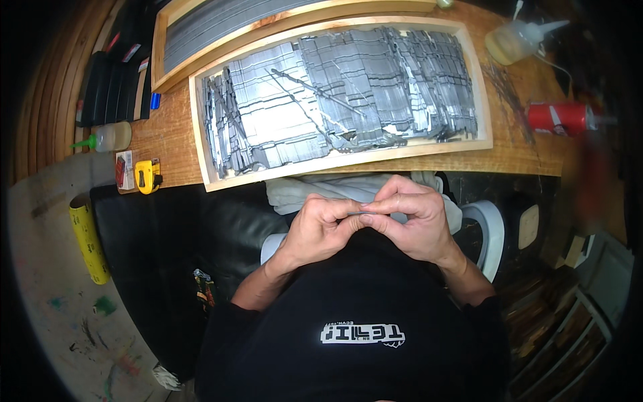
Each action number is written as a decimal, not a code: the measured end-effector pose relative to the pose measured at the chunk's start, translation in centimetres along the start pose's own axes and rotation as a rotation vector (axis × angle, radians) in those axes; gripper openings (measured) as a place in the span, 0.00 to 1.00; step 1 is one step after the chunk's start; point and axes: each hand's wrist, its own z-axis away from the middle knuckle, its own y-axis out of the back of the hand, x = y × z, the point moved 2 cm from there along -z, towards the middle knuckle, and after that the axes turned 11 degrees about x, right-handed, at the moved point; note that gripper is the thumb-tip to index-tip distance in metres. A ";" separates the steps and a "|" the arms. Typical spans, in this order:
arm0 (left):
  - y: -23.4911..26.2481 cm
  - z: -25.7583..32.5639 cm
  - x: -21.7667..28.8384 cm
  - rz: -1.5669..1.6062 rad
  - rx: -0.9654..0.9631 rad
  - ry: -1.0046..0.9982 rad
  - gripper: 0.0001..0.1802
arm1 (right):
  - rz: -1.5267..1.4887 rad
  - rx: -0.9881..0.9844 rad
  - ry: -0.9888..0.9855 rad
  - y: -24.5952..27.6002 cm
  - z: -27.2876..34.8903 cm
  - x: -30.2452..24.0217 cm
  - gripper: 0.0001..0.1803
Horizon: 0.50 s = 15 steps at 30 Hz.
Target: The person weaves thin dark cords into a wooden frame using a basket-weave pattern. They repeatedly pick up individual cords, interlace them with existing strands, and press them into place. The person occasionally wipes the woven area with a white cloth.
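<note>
Thin grey strip (360, 214) pinched between fingertips of both hands, left hand (320, 231), right hand (412, 224).

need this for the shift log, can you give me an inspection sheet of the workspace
surface: wooden bench top, worn, bare at its right end
job's things: thin grey strip pinched between both hands; shallow wooden tray filled with grey metal strips; a second tray of strips behind it
clutter: two squeeze bottles, yellow tape measure, red can, loose wires, pale cloth on the lap
hands: left hand and right hand meet at the strip, fingers curled on it
cables: nothing seen
surroundings: black seat, yellow roll, paint-spotted floor
</note>
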 end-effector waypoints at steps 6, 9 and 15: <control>-0.1 0.1 -0.2 -0.016 -0.010 0.010 0.08 | 0.000 -0.004 -0.025 0.0 0.0 0.1 0.08; -0.1 0.1 0.1 -0.059 0.021 -0.036 0.08 | -0.001 0.003 -0.003 -0.1 0.0 0.3 0.08; -0.3 0.4 -0.1 -0.087 0.071 -0.108 0.09 | -0.016 0.004 0.026 -0.2 0.0 0.7 0.09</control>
